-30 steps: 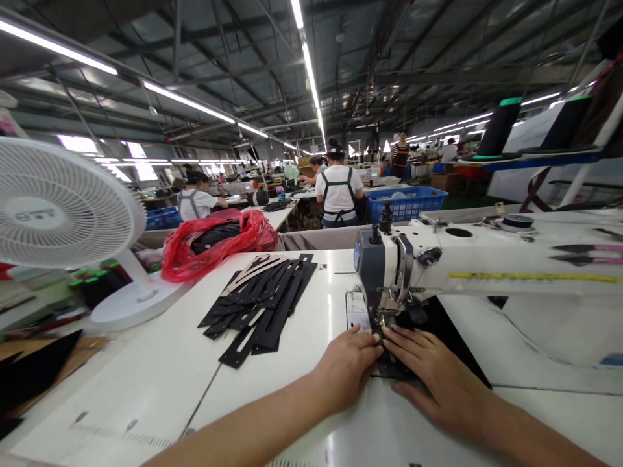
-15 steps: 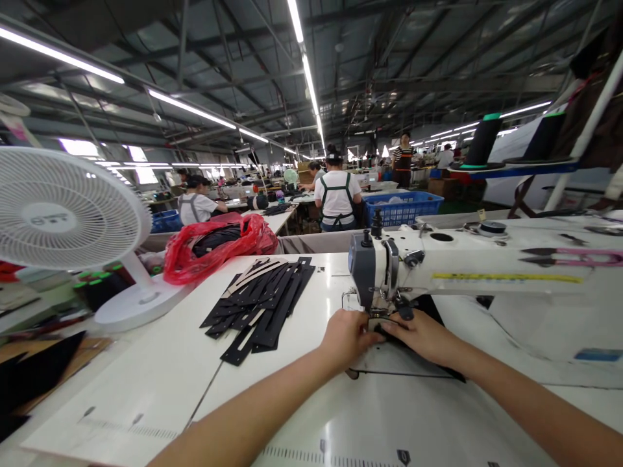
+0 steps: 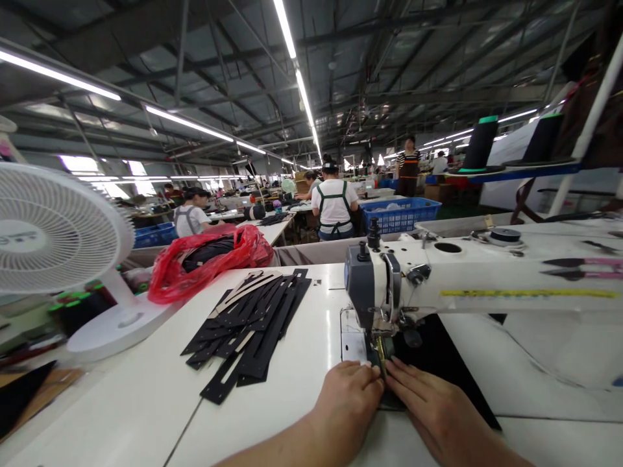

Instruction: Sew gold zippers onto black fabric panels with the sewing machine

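Observation:
A white sewing machine's needle head (image 3: 372,292) stands over a brass-toothed zipper (image 3: 381,349) on dark tape. Beside and partly under it, a black fabric piece (image 3: 452,363) lies flat on the bed, spreading to the right. My left hand (image 3: 348,405) is just left of the zipper, its fingers curled and closed at the zipper's near end; the fingertips are partly hidden. On the right side of the zipper, my right hand (image 3: 433,408) presses down with fingers stretched out flat on the fabric. Both hands are in front of the presser foot.
A pile of black slotted strips (image 3: 253,331) lies left on the white table (image 3: 121,402). Behind it sits a red plastic bag (image 3: 209,259) of dark pieces. A white fan (image 3: 53,233) stands far left. Thread cones (image 3: 479,146) and pink-handled snips (image 3: 584,267) are right; co-workers sit beyond.
Both hands have come nearer to me, and the right fingers have flattened. The zipper now shows under the needle head, and more black fabric lies to its right. The view has shifted slightly.

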Motion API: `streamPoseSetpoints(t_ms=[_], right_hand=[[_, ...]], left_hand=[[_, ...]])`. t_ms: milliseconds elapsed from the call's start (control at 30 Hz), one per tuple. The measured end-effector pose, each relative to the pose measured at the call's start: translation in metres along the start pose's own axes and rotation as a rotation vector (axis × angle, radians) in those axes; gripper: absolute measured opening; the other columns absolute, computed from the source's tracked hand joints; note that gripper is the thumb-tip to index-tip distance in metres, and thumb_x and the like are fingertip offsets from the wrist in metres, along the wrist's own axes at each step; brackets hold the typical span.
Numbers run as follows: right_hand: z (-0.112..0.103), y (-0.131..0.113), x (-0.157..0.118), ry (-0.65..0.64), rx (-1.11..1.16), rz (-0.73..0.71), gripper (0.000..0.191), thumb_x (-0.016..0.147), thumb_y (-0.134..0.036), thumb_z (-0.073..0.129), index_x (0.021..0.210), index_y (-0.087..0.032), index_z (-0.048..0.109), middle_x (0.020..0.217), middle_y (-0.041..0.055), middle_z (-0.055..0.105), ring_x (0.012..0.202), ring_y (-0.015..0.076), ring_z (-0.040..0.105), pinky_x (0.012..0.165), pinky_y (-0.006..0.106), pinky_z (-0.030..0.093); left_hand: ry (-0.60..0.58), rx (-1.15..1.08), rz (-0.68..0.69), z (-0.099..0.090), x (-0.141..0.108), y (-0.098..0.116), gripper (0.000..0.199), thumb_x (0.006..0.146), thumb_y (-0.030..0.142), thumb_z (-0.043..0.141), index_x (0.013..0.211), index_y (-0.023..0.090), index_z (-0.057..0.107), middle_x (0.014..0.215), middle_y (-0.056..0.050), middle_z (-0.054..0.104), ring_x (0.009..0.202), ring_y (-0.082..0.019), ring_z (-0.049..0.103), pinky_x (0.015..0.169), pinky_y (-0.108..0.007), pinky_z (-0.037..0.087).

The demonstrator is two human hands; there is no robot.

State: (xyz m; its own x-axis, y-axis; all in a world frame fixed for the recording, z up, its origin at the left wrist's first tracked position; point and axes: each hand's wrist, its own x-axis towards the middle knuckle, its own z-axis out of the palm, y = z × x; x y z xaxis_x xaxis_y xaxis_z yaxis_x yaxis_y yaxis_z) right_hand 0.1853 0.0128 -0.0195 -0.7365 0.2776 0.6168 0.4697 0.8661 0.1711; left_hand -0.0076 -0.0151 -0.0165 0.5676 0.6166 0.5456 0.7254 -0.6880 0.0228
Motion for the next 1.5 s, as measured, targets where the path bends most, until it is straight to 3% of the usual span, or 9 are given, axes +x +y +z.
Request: streamPoseSetpoints(t_ms=[200,600,700,867,1067,1233,1367,1500], right_hand=[[0.004,0.005,-0.002,-0.012,0.044,0.020,0.045,0.077,0.001,0.036,0.110,-0.011,0.063,0.114,0.0109,0.061,0.104,0.0195,0.059,0.085,0.031,0.053],[0.005,0.015,0.013,0.003,0.048,0.041,0.045,0.076,0.003,0.031,0.103,-0.010,0.066,0.109,0.0108,0.064,0.095,0.0174,0.064,0.084,0.027,0.053],[0.008,0.015,0.014,0.006,0.019,0.031,0.044,0.078,0.003,0.031,0.101,-0.009,0.066,0.107,0.0110,0.065,0.093,0.0177,0.064,0.082,0.027,0.054],[0.012,0.005,0.006,0.058,-0.107,0.025,0.035,0.084,-0.004,0.036,0.102,-0.006,0.066,0.106,0.0137,0.066,0.094,0.0225,0.064,0.078,0.031,0.056],[0.014,0.002,0.003,0.108,-0.159,-0.001,0.037,0.086,-0.003,0.033,0.094,-0.008,0.068,0.100,0.0122,0.068,0.089,0.0207,0.066,0.074,0.029,0.057],[0.014,0.008,0.007,0.043,-0.179,-0.021,0.040,0.085,-0.001,0.030,0.096,-0.007,0.068,0.101,0.0126,0.067,0.088,0.0207,0.066,0.074,0.030,0.058],[0.013,0.013,0.013,0.017,-0.157,-0.005,0.044,0.081,0.005,0.028,0.097,-0.007,0.067,0.100,0.0115,0.068,0.087,0.0191,0.066,0.075,0.028,0.057],[0.012,0.016,0.022,0.028,-0.115,0.043,0.043,0.080,0.007,0.030,0.095,-0.010,0.067,0.094,0.0105,0.069,0.082,0.0177,0.067,0.070,0.025,0.057]], left_hand=[[0.013,0.004,0.063,-0.005,0.008,-0.001,0.016,0.086,0.009,0.044,0.087,0.012,0.060,0.082,-0.008,0.067,0.074,-0.019,0.065,0.069,-0.032,0.056],[0.022,0.047,0.013,0.009,0.018,-0.013,0.020,0.089,0.012,0.043,0.077,0.013,0.058,0.070,-0.005,0.062,0.061,-0.018,0.060,0.060,-0.031,0.054],[0.049,-0.006,-0.020,0.007,0.015,-0.014,0.021,0.091,0.013,0.041,0.082,0.014,0.060,0.074,-0.005,0.064,0.067,-0.019,0.062,0.064,-0.031,0.056],[0.117,-0.090,-0.088,0.001,0.001,-0.013,0.022,0.090,0.020,0.041,0.101,0.016,0.059,0.103,-0.009,0.066,0.090,-0.020,0.065,0.083,-0.034,0.055],[0.194,-0.023,0.039,0.008,0.000,-0.017,0.025,0.093,0.015,0.036,0.091,0.015,0.061,0.092,-0.006,0.070,0.087,-0.017,0.067,0.098,-0.040,0.045],[0.126,-0.010,0.023,0.004,0.007,-0.019,0.029,0.094,0.014,0.033,0.087,0.015,0.061,0.088,-0.005,0.069,0.081,-0.015,0.066,0.101,-0.042,0.041],[0.033,0.016,-0.007,0.004,0.011,-0.023,0.023,0.094,0.015,0.038,0.087,0.016,0.060,0.082,-0.003,0.067,0.080,-0.014,0.065,0.099,-0.039,0.041],[0.016,0.008,-0.019,0.010,0.013,-0.029,0.016,0.091,0.017,0.045,0.086,0.015,0.059,0.085,-0.004,0.066,0.085,-0.016,0.064,0.095,-0.036,0.043]])
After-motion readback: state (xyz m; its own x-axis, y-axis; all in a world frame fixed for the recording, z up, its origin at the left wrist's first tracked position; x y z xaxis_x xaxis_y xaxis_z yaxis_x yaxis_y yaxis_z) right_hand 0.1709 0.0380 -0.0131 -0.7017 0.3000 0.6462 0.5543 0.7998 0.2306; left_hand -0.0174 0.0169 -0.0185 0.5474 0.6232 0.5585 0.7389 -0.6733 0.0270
